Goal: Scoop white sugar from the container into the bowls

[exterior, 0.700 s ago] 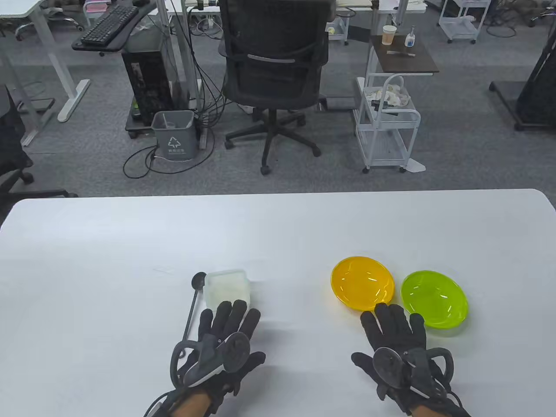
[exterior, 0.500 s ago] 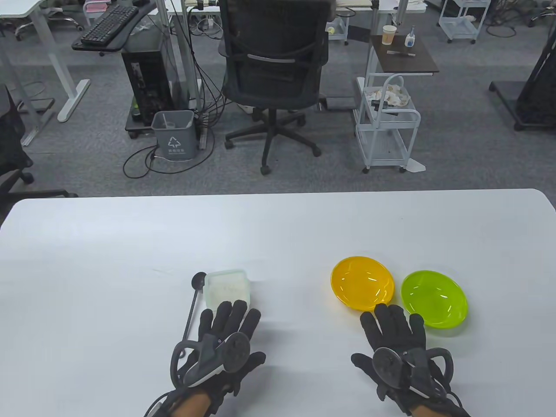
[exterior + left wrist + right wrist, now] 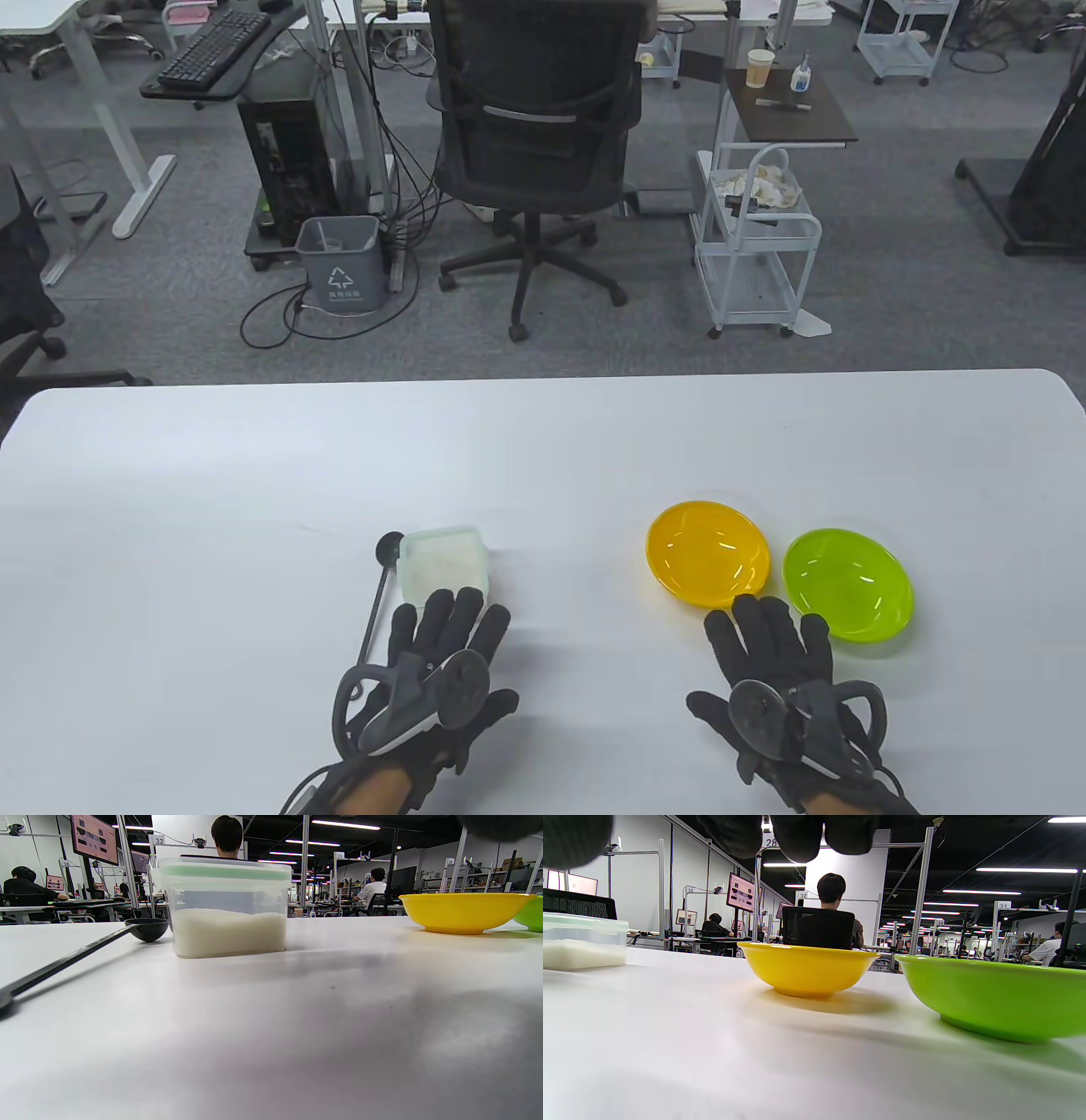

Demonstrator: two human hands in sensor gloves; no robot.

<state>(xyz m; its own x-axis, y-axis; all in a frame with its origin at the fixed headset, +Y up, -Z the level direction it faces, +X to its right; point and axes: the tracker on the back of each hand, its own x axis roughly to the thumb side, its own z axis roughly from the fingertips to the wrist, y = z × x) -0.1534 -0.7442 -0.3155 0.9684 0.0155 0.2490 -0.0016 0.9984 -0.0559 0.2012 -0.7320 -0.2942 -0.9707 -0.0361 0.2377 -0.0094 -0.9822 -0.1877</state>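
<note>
A clear lidded container (image 3: 444,562) of white sugar (image 3: 229,931) stands on the white table (image 3: 543,441). A black scoop (image 3: 379,586) lies just left of it, bowl end away from me; it also shows in the left wrist view (image 3: 85,950). A yellow bowl (image 3: 708,553) and a green bowl (image 3: 847,587) sit side by side at the right, both empty; both show in the right wrist view, yellow (image 3: 808,969) and green (image 3: 1001,997). My left hand (image 3: 445,624) lies flat just before the container, holding nothing. My right hand (image 3: 768,624) lies flat before the bowls, holding nothing.
The table's far edge (image 3: 543,378) drops to an office floor with a black chair (image 3: 534,161), a grey bin (image 3: 339,263) and a white cart (image 3: 755,246). Bare table surface lies between the container and the bowls.
</note>
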